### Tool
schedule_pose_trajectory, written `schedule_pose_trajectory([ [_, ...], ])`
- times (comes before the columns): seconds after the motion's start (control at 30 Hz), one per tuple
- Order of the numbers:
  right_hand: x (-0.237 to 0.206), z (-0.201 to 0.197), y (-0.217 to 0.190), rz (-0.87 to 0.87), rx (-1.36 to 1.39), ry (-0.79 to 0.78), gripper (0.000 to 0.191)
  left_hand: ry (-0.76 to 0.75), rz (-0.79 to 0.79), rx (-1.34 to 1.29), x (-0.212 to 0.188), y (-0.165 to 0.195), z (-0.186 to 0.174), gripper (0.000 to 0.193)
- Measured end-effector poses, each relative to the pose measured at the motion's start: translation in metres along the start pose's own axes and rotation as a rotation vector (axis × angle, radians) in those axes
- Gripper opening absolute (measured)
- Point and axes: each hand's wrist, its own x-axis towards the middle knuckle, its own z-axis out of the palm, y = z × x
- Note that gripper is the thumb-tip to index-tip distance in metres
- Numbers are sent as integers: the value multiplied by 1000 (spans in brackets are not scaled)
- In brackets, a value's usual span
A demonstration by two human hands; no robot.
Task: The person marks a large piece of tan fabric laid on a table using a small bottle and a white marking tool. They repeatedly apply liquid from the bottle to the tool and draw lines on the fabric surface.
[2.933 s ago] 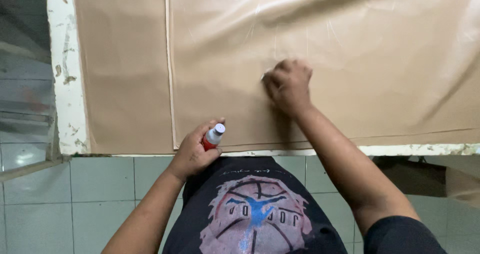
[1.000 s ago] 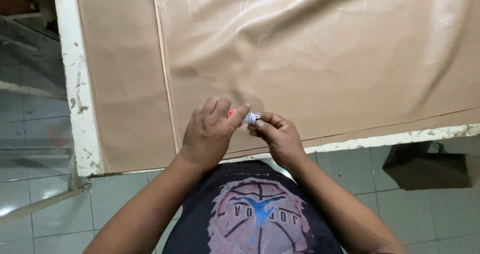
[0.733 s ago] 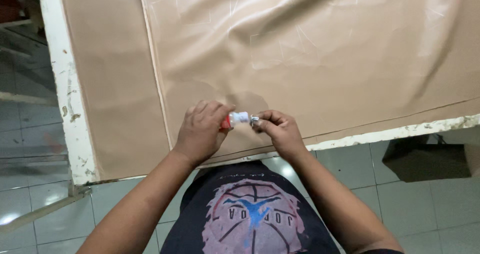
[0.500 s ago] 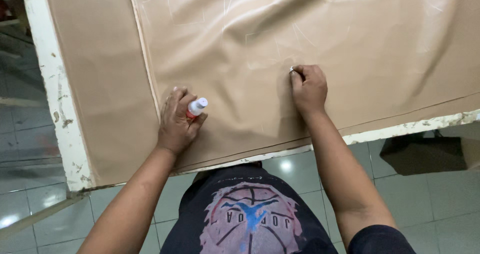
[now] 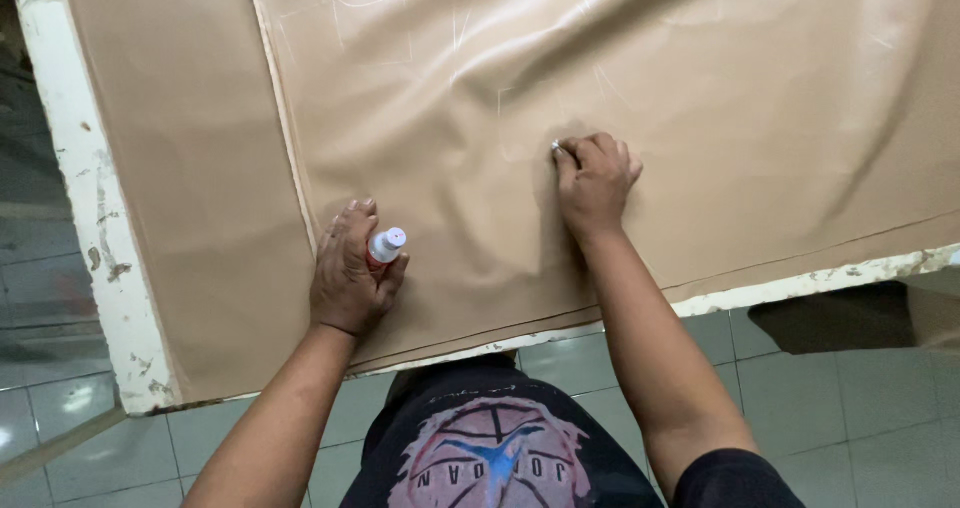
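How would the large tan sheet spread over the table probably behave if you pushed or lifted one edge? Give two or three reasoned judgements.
The tan sheet is probably floppy: soft folds and wrinkles run across it. Its sheen suggests a smooth, perhaps slippery face. Pushed, it would likely bunch, as creases gather near the right hand pressing on it. The left hand keeps its grip on a small bottle.
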Motion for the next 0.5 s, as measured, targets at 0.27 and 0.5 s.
schedule_pose_trajectory([
  [0.27,17,3,-5,-21,-36,8,4,-5,-23,3,-1,-3,1,61],
  [0.5,8,15,-23,-250,90,-171,8,3,-44,-5,-2,0,0,62],
])
